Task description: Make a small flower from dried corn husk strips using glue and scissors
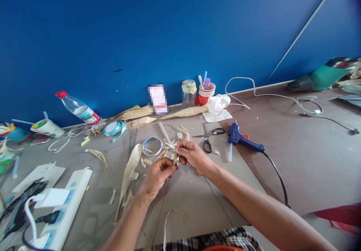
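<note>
My left hand [158, 176] and my right hand [196, 158] meet over the middle of the table, thumbs and fingers pinched. Between them is a small piece of dried corn husk [175, 158], partly hidden by the fingers. Just beyond lie husk scraps and a roll of clear tape [152, 146]. Left of my left hand stretches a long pale husk strip [130, 174]. Black-handled scissors [208, 140], blades spread, rest beyond my right hand. Farther right is a blue glue gun [243, 138] with a glue stick [230, 152] beside it.
A white power strip [73, 202] with plugs occupies the left front. Along the blue wall stand a tilted water bottle [80, 110], blue ribbon [112, 128], a jar [188, 95] and a paper cup [207, 96]. The glue gun's black cord [278, 170] runs toward the front edge.
</note>
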Available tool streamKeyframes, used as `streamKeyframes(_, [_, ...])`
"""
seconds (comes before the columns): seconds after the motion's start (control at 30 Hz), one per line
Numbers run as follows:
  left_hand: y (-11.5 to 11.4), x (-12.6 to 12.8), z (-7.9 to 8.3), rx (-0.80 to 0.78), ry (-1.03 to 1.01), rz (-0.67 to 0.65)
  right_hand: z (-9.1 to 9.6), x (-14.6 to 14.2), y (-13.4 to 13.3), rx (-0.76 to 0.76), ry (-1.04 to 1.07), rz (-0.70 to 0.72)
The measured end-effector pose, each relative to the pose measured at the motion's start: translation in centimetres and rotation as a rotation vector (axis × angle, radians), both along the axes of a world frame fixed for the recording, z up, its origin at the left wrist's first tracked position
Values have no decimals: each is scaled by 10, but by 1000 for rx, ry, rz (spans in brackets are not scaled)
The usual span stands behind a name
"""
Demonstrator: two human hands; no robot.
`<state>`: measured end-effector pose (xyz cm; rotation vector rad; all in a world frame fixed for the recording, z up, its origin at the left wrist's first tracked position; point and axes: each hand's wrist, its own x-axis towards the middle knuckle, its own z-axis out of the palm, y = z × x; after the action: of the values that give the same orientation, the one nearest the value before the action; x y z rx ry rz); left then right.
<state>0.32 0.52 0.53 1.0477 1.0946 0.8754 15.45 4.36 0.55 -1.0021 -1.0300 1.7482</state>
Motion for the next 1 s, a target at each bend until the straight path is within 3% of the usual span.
streamKeyframes(0.53, [-4,0,3,-153,-137,-41,3,2,0,-110,102,65])
streamKeyframes(1.0, [-3,-2,0,-123,-194,5,3,3,2,-200,162,110])
